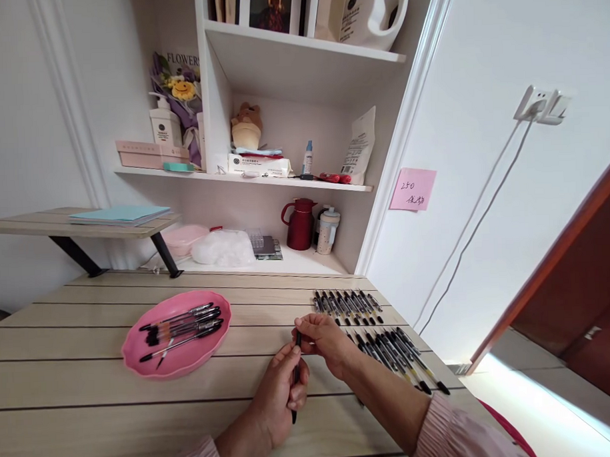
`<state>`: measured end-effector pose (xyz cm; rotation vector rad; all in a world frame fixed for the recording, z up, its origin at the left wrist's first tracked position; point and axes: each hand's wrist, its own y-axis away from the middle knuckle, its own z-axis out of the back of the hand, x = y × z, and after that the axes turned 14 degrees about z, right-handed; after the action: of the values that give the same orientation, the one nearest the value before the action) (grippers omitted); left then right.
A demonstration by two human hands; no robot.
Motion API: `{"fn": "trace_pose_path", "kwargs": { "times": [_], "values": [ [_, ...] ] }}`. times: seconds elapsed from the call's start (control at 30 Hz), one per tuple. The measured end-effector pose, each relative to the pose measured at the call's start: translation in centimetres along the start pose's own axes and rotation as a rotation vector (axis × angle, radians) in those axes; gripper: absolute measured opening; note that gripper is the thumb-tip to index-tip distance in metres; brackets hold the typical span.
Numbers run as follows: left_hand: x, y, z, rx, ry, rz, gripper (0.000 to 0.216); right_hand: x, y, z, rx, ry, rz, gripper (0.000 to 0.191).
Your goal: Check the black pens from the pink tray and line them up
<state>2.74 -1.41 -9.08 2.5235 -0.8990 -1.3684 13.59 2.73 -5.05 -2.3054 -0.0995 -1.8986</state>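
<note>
My left hand (281, 396) is closed round the barrel of a black pen (297, 372), which stands nearly upright over the wooden table (90, 382). My right hand (323, 341) pinches the pen's top end with its fingertips. To the left lies a pink oval tray (177, 363) holding several black pens (183, 326). To the right, two rows of pen parts lie on the table: a far row of caps or short pieces (347, 303) and a nearer row of longer barrels (399, 358).
A raised wooden shelf (75, 223) with a blue folder stands at the back left. White wall shelves behind hold a red jug (301, 225), a cup, bottles and a plush toy. A pink sticky note (412, 189) hangs on the wall. The table's right edge drops off near a door.
</note>
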Motion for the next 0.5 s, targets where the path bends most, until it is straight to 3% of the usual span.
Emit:
{"fn": "trace_pose_path", "kwargs": {
  "times": [0.33,0.5],
  "values": [
    [0.0,-0.2,0.2,0.008,0.001,0.003,0.022,-0.7,-0.4,0.4,0.022,-0.059,0.011,0.035],
    [0.0,-0.1,0.4,0.032,0.007,0.008,0.025,-0.6,-1.2,0.7,-0.093,-0.179,0.089,0.033]
  ]
}}
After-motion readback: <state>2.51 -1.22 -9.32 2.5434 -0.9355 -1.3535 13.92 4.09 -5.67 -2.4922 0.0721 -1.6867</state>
